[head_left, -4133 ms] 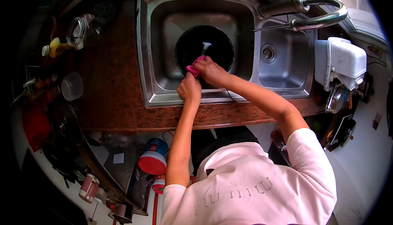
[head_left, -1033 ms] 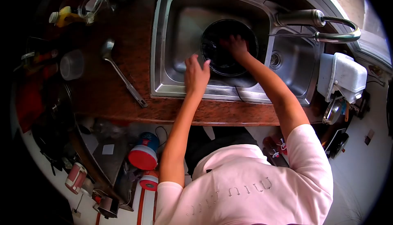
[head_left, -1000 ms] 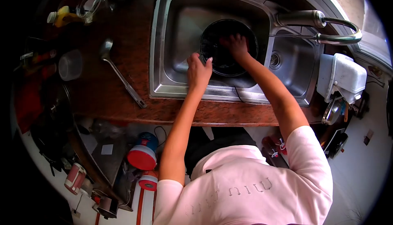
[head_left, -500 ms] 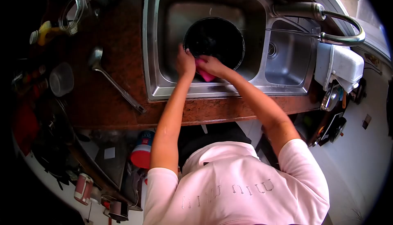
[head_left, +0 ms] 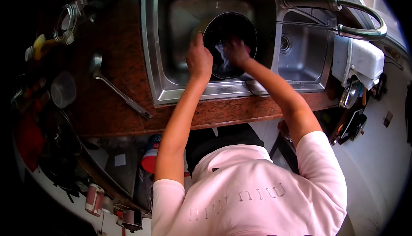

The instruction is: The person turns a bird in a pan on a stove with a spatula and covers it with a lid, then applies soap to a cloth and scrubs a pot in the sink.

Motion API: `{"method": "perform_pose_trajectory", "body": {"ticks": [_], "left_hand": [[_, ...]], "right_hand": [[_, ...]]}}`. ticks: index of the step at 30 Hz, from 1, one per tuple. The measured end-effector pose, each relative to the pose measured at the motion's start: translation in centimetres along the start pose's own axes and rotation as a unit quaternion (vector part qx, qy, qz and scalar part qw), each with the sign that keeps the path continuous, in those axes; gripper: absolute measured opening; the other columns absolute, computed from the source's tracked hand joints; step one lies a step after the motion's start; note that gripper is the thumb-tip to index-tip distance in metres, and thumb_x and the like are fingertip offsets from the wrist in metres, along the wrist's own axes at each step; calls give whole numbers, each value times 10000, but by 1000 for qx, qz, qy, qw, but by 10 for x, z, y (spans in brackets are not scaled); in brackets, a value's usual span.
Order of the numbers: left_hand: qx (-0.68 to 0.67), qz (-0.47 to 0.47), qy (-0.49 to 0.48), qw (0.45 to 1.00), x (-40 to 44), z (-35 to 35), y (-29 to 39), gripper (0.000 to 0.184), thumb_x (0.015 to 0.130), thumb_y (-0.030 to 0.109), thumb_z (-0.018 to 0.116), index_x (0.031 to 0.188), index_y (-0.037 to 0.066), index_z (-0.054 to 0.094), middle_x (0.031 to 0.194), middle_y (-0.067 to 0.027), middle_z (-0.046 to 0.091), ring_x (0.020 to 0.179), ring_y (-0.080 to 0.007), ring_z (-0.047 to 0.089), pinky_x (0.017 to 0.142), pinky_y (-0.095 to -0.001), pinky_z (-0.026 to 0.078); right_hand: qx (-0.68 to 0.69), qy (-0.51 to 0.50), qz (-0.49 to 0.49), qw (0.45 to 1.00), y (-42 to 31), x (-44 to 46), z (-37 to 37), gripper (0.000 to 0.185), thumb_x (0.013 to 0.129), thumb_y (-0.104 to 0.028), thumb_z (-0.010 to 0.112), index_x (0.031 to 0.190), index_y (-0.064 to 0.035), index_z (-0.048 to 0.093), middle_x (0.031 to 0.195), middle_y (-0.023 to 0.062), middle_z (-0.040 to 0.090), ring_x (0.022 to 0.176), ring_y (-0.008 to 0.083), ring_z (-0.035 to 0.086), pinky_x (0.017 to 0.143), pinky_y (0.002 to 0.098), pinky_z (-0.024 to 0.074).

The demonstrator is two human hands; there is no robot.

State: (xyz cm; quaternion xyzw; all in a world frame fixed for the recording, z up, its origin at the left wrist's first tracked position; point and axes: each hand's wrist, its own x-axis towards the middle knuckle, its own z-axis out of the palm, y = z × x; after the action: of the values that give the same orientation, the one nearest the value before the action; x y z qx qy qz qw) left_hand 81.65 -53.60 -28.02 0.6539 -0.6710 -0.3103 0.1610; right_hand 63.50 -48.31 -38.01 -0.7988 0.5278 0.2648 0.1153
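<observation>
A round black-lined pot (head_left: 223, 25) is tilted in the large steel sink basin (head_left: 174, 69). At its left side, my left hand (head_left: 199, 61) is closed on the rim and outer wall. Inside the pot is my right hand (head_left: 237, 52), blurred by motion, pressing a pink cloth (head_left: 247, 49) that is mostly hidden by the hand. Whitish, foamy streaks show on the pot's inner surface beside the right hand.
A faucet (head_left: 360, 31) arches over the smaller basin (head_left: 300, 60) on the right, beside a whitish container (head_left: 360, 60). On the brown counter (head_left: 124, 60) lie a ladle (head_left: 116, 83), a clear plastic tub (head_left: 63, 90) and a glass jar (head_left: 66, 23).
My right hand has moved from the pot's near-left rim into its inside with the pink cloth. The pot has tilted, showing its outer wall, and whitish streaks now appear inside.
</observation>
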Motion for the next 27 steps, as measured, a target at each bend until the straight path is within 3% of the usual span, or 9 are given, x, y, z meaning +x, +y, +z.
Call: {"method": "perform_pose_trajectory", "body": {"ticks": [3,5,8,11,13,17,20,26,27], "left_hand": [[3,-17,9,1000,3,10,6,420,824,59,525,1243,85,522,1090,-194,605,897,-391,622,749,-468,509],[4,-25,6,1000,6,12,-1,410,829,62,516,1239,88,529,1092,-190,605,891,-391,625,745,-470,510],[19,-22,2,1000,12,2,-2,408,824,54,520,1230,90,539,1097,-184,605,900,-387,625,752,-468,509],[25,-1,2,1000,17,-1,-7,408,816,52,526,1222,89,551,1075,-185,615,910,-387,623,758,-466,507],[37,-16,-30,999,22,-4,-7,412,810,46,526,1220,82,551,1060,-190,622,914,-388,621,769,-463,505],[16,-10,-43,999,20,20,0,425,802,35,519,1224,70,548,1033,-203,631,932,-386,616,787,-460,500],[-17,-51,-74,996,20,19,12,436,800,29,514,1234,65,542,1060,-212,623,962,-384,607,801,-456,496],[-43,-34,-38,998,12,26,-8,471,786,22,518,1255,67,531,1024,-228,631,921,-392,615,799,-451,492],[-53,-36,-32,997,8,27,-10,480,782,22,517,1259,70,529,999,-231,634,903,-394,617,790,-455,491]], "right_hand": [[338,-116,77,931,-38,-2,-32,474,861,-293,523,1291,-94,492,1290,120,520,1193,291,481,1004,440,371],[697,-52,11,715,-51,3,-42,454,916,-308,501,1292,-55,476,1280,157,540,1180,257,503,990,352,377],[850,-52,26,523,-50,-13,-96,456,918,-290,508,1312,-65,472,1249,153,556,1157,277,515,972,324,386],[578,-89,-86,807,-16,-41,-75,466,892,-246,529,1326,-89,465,1263,139,534,1193,258,486,1030,316,353],[176,-219,-91,955,16,-54,-113,442,891,-337,515,1330,-300,481,1262,52,553,1211,261,465,991,494,357],[-324,154,-158,920,96,-16,-43,311,870,-320,482,1116,-281,669,1229,-19,570,1234,204,414,1067,441,242],[-407,195,-190,872,96,19,-61,305,795,-261,537,1060,-224,683,1295,-6,524,1201,205,459,1051,454,305],[-13,282,46,958,32,15,30,386,848,-163,476,1209,-195,608,1273,44,553,1069,218,562,865,403,460],[35,19,7,999,20,0,-8,374,843,-180,494,1201,-186,601,1250,70,569,1042,242,583,823,408,478]]}}
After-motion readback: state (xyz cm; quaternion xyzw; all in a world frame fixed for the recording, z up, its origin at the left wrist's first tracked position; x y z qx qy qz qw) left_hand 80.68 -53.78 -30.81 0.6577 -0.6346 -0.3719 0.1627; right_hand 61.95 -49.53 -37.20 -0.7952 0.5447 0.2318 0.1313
